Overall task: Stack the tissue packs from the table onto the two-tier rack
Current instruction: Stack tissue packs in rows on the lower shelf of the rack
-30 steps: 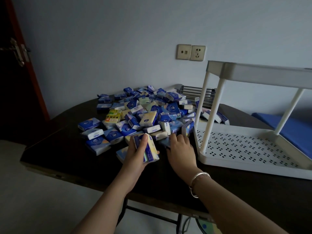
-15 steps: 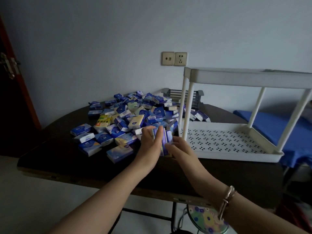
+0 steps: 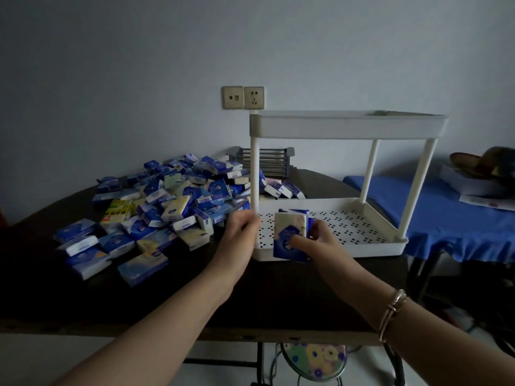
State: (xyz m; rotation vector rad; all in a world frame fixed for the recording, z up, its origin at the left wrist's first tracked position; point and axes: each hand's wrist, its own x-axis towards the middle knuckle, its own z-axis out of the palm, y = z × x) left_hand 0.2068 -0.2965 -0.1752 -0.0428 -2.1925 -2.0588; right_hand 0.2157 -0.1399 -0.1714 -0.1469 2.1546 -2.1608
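Note:
A big loose pile of blue, white and yellow tissue packs covers the left half of the dark table. The white two-tier rack stands on the table's right side, and its perforated lower tier is bare. My right hand grips a small upright bunch of tissue packs at the front left corner of the lower tier. My left hand hovers beside the rack's front left post with loosely curled fingers and holds nothing.
A grey wire rack sits against the wall behind the pile. A few packs lie behind the white rack. A blue-covered surface is to the right, and a flowered stool stands under the table's front edge.
Both hands carried the bunch of packs from the pile rightward to the rack. My left hand has let go; only my right hand holds them now. The view has turned right.

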